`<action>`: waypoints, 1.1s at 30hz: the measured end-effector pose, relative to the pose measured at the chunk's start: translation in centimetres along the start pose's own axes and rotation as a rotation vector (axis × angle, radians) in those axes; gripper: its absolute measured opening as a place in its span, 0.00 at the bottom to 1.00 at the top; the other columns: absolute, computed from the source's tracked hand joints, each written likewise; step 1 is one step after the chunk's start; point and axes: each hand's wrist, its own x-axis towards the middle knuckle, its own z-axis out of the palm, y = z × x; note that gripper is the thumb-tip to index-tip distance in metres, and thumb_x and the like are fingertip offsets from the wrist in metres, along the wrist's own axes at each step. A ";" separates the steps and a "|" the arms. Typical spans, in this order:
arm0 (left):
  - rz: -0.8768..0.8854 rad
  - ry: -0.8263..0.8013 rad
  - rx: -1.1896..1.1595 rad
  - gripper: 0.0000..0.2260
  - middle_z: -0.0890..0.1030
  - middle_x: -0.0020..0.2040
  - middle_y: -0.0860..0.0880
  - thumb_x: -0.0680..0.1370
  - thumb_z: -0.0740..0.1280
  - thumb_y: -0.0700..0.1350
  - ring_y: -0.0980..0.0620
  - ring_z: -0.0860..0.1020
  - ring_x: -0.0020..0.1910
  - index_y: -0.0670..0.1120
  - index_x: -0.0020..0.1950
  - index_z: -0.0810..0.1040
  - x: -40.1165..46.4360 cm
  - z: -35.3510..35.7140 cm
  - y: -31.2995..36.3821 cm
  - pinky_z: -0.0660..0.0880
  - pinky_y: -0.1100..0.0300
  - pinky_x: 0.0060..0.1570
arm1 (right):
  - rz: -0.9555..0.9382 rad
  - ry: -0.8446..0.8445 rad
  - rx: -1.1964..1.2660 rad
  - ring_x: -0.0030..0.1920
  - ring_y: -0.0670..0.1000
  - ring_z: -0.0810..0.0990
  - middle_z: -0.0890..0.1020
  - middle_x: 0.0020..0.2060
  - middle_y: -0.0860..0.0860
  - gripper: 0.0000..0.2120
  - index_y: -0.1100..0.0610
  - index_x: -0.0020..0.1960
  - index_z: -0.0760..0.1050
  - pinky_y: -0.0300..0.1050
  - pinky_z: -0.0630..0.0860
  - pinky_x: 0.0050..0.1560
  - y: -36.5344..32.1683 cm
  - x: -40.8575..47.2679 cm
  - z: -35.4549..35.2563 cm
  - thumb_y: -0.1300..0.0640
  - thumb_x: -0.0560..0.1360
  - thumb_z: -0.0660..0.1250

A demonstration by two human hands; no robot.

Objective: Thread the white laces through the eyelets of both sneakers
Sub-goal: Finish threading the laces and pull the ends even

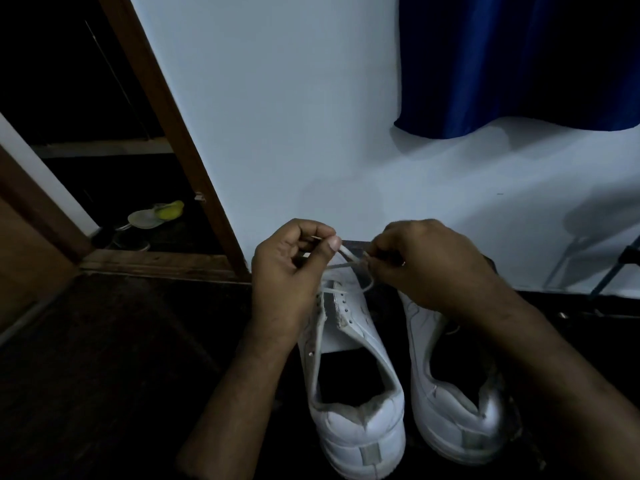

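Doorframe (173, 133) far left of sneakers. Left hand (287, 271) above left sneaker (349, 358) toe end, thumb and fingers pinching white lace (346, 259) end. Lace runs through front eyelets, rest of eyelets bare. Right hand (426, 268) just right of lace, fingers curled pinching other lace end. Right sneaker (453, 393) touching left sneaker's side, unlaced where visible. Blue curtain (519, 64) above, right.

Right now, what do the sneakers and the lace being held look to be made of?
Left sneaker and right sneaker: probably smooth white leather or synthetic, given a soft sheen and creases; the frayed collar lining looks like fabric. Lace: flat, matte white, likely woven textile, bending limply between the left hand and right hand.
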 end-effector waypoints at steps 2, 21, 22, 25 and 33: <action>-0.008 -0.014 0.012 0.09 0.86 0.42 0.48 0.75 0.76 0.37 0.48 0.85 0.45 0.48 0.51 0.82 -0.2 0.2 0.0 0.81 0.52 0.47 | 0.013 -0.040 0.001 0.46 0.52 0.81 0.83 0.44 0.46 0.09 0.45 0.49 0.83 0.47 0.78 0.44 0.1 0.0 0.5 0.44 0.77 0.65; -0.106 -0.011 -0.075 0.06 0.88 0.41 0.47 0.74 0.77 0.36 0.49 0.88 0.44 0.39 0.49 0.86 -0.4 0.5 0.2 0.84 0.56 0.47 | -0.120 0.176 0.336 0.41 0.46 0.80 0.81 0.42 0.44 0.08 0.44 0.55 0.84 0.51 0.78 0.43 -0.8 0.5 1.2 0.53 0.79 0.70; -0.107 -0.020 -0.081 0.05 0.88 0.41 0.47 0.74 0.77 0.36 0.49 0.88 0.44 0.39 0.49 0.86 -0.4 0.5 0.2 0.83 0.58 0.46 | -0.113 0.180 0.342 0.41 0.45 0.80 0.81 0.43 0.44 0.08 0.45 0.56 0.84 0.50 0.78 0.43 -0.8 0.5 1.2 0.54 0.79 0.70; -0.112 -0.050 -0.089 0.05 0.88 0.43 0.47 0.75 0.76 0.36 0.49 0.88 0.45 0.40 0.49 0.86 -0.4 0.6 0.1 0.83 0.58 0.48 | -0.058 0.183 0.346 0.40 0.40 0.78 0.81 0.43 0.40 0.08 0.44 0.56 0.82 0.44 0.77 0.43 -0.8 0.5 1.2 0.53 0.78 0.70; -0.157 -0.033 -0.133 0.04 0.88 0.46 0.46 0.74 0.77 0.41 0.45 0.86 0.52 0.47 0.48 0.89 -0.4 0.7 -0.2 0.80 0.41 0.61 | 0.036 0.174 0.441 0.37 0.40 0.81 0.83 0.36 0.40 0.02 0.44 0.44 0.82 0.44 0.79 0.41 -0.7 0.3 0.5 0.49 0.74 0.74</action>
